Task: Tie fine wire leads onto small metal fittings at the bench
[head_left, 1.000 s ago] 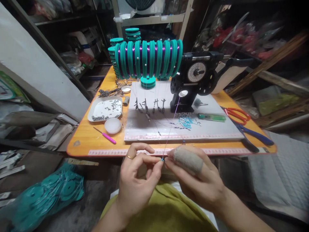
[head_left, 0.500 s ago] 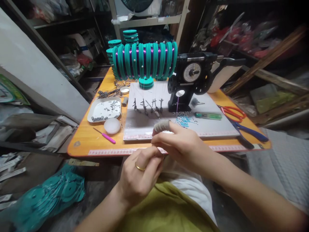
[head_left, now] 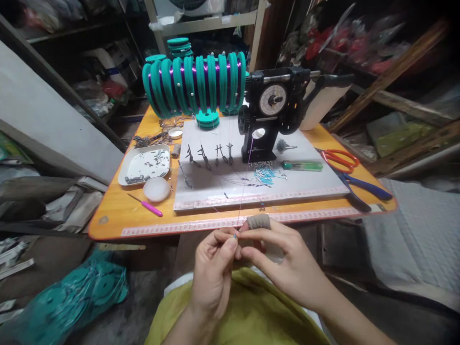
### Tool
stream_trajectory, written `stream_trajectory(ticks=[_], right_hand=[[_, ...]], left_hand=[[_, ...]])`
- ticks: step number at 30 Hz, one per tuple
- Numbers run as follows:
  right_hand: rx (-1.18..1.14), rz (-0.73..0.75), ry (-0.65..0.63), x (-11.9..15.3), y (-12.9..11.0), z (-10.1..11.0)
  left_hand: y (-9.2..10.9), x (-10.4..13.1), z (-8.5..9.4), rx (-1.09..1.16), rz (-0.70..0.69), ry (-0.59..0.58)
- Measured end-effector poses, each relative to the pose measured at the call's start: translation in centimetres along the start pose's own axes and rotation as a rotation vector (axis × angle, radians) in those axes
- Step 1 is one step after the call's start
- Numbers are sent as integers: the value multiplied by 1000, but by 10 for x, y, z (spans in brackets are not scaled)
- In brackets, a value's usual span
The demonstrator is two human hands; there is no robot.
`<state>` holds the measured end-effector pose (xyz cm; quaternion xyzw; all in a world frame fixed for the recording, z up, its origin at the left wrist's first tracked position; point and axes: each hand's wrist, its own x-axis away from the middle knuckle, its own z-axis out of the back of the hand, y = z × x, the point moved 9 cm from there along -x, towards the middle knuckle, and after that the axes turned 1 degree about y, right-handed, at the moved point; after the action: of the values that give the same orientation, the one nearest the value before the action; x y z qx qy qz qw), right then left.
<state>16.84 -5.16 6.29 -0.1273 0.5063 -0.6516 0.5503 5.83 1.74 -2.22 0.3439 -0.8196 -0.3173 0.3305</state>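
A: What's in each grip?

B: The left hand (head_left: 214, 268) and right hand (head_left: 287, 261) meet fingertip to fingertip, both pinched shut on a thin purple thread (head_left: 245, 184) just below the counter (head_left: 118, 213) edge.

A: And the thread's far end?

B: It rises to the black winder (head_left: 269, 112).

A: Containers?

B: A white tray (head_left: 143, 164) holding small dark metal bits, left of the white board (head_left: 309, 179).

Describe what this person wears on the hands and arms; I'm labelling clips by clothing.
Both forearms are bare, with no sleeves in view. The right hand has a grey-beige fabric finger cot over one finger. The left hand shows no glove or cot; whether it bears a ring cannot be seen from this angle. No watch or bracelet shows.
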Motion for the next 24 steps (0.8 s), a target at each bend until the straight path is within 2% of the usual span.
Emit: stream_trajectory(ticks=[3,6,8,10,13,16,20,24], right_hand=[[-140,-218,38,13,26,-11],[-191,-256,88,22,34,-14],[-149,-143,117,25,26,-8],[-34,50,137,30,13,1],[235,342,194,40,-4,14],[425,545,236,47,-10,21],[451,636,120,45,-4,20],[482,706,46,45,-5,19]], left_hand=[[-10,0,-4,57,66,24],[-13,0,-5,43,102,8],[-15,1,-8,29,136,-27],[-19,4,-13,44,206,-71],[-30,10,-26,150,376,-147],[-41,14,-39,242,533,-210],[-51,13,-45,277,651,-253],[-55,10,-41,248,690,-250]])
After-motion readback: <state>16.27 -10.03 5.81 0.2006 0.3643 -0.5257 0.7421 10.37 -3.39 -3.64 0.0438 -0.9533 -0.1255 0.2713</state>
